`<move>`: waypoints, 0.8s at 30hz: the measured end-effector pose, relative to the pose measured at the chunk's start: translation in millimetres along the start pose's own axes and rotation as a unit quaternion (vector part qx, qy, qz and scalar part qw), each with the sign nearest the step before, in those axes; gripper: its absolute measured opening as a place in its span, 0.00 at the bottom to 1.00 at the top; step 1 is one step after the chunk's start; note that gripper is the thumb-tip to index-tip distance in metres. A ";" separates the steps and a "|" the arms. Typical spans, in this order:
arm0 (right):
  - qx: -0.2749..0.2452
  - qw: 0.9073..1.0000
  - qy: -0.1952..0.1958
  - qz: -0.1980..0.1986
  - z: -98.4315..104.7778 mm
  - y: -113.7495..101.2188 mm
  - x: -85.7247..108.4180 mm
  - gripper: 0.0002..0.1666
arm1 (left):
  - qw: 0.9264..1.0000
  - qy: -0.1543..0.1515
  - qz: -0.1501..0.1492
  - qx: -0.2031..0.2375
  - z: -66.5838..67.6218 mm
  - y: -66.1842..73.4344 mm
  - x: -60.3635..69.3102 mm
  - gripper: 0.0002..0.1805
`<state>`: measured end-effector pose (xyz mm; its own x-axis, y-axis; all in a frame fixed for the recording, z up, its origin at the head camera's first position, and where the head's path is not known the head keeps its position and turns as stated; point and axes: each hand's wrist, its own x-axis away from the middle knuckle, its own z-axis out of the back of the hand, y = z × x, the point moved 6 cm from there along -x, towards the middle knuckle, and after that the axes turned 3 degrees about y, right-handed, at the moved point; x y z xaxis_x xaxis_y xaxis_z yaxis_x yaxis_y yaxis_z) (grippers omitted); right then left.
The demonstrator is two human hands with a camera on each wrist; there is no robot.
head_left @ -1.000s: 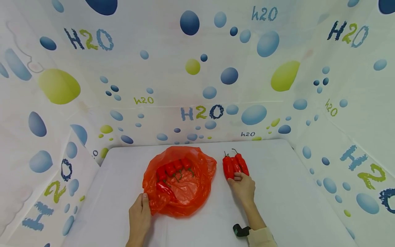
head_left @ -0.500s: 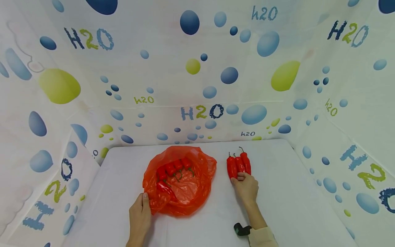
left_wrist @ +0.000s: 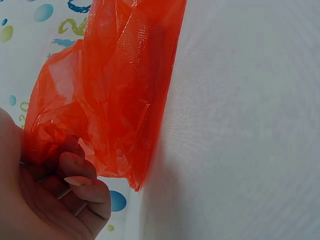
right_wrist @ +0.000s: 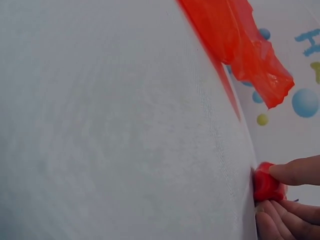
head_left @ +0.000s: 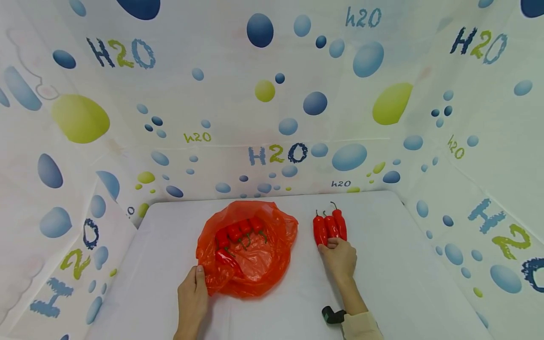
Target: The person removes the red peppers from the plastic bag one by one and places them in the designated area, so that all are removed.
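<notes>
An orange-red plastic bag (head_left: 276, 271) stands on the white table, its mouth spread wide. Several red chili peppers (head_left: 235, 233) with green stems lie inside it, and one longer red pepper (head_left: 228, 260) is at its near left side. My left hand (head_left: 192, 293) pinches the bag's near left rim; in the left wrist view the fingers are curled at the film (left_wrist: 120, 90). To the right of the bag, three red chili peppers (head_left: 331, 226) lie side by side, stems pointing away. My right hand (head_left: 340, 259) grips their near ends, its thumb on a red pepper (right_wrist: 267, 182) in the right wrist view.
White table (head_left: 408, 278) surface extends on both sides of the bag. Behind it and at the sides rises a white curtain (head_left: 229, 104) with blue and green drops. A small black device (head_left: 333, 315) is at the right wrist.
The right hand and the three peppers have shifted slightly to the right, away from the bag, mostly in the first half second. The left hand and the bag have stayed put.
</notes>
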<state>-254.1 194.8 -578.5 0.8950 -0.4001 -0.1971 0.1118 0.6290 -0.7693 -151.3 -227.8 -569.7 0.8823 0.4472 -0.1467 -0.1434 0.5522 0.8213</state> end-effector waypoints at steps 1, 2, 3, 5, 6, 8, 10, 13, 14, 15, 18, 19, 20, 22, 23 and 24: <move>0.002 1.000 -0.001 -0.001 0.5 -0.2 0.1 0.19 | 1.000 0.000 0.000 -0.001 0.0 -0.1 0.0 0.24; 0.004 1.000 -0.001 -0.001 1.1 -0.3 0.2 0.19 | 1.000 -0.001 0.000 0.000 0.0 -0.1 0.0 0.24; 0.007 1.000 -0.002 -0.003 1.6 -0.3 0.1 0.19 | 1.000 -0.001 0.001 -0.001 0.0 -0.1 0.0 0.24; 0.011 1.000 -0.003 -0.005 2.9 -0.4 0.0 0.18 | 1.000 -0.002 0.000 0.000 0.0 -0.1 0.0 0.24; 0.012 1.000 -0.005 -0.006 3.6 -0.5 -0.2 0.18 | 1.000 -0.002 0.000 0.000 -0.1 0.0 0.0 0.24; 0.015 1.000 -0.006 -0.008 4.8 -0.5 -0.4 0.18 | 1.000 -0.002 -0.001 -0.001 0.0 0.2 -0.1 0.24; 0.017 1.000 -0.008 -0.011 6.0 -0.5 -0.9 0.18 | 1.000 0.000 -0.002 -0.001 -0.1 0.2 -0.2 0.24; 0.022 1.000 -0.006 -0.014 7.8 -0.8 -1.5 0.18 | 1.000 -0.001 -0.001 -0.002 -0.3 0.3 -0.3 0.24; 0.023 1.000 -0.005 -0.014 8.6 -1.3 -1.8 0.18 | 1.000 -0.003 0.000 -0.003 -0.6 0.3 -0.3 0.24; 0.023 1.000 -0.002 -0.013 9.4 -1.7 -2.3 0.17 | 1.000 -0.003 0.000 -0.002 -0.7 0.3 -0.3 0.25; 0.021 1.000 0.010 -0.006 12.7 -4.1 -2.9 0.16 | 1.000 -0.005 0.001 -0.002 -0.6 0.4 0.0 0.25; 0.020 1.000 0.015 -0.003 13.9 -5.2 -2.9 0.16 | 1.000 -0.004 0.000 -0.001 -0.7 0.5 0.2 0.25; 0.019 1.000 0.020 0.001 15.0 -6.2 -3.0 0.15 | 1.000 -0.002 -0.001 -0.001 -0.5 0.5 0.4 0.24; 0.019 0.999 0.026 0.008 16.4 -8.3 -3.2 0.15 | 1.000 0.002 -0.004 0.000 -0.5 0.6 0.7 0.24; 0.019 0.999 0.031 0.011 17.2 -9.4 -3.4 0.15 | 1.000 0.004 -0.005 0.001 -0.7 0.7 0.9 0.24; 0.016 0.999 0.033 0.015 17.4 -10.6 -3.5 0.15 | 1.000 0.007 -0.006 0.001 -0.8 0.8 0.9 0.23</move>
<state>-250.9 201.1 -559.1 0.8683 -0.4222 -0.2604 0.0996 0.6627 -0.7422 -151.0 -226.4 -569.7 0.8776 0.4504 -0.1641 -0.1319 0.5559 0.8207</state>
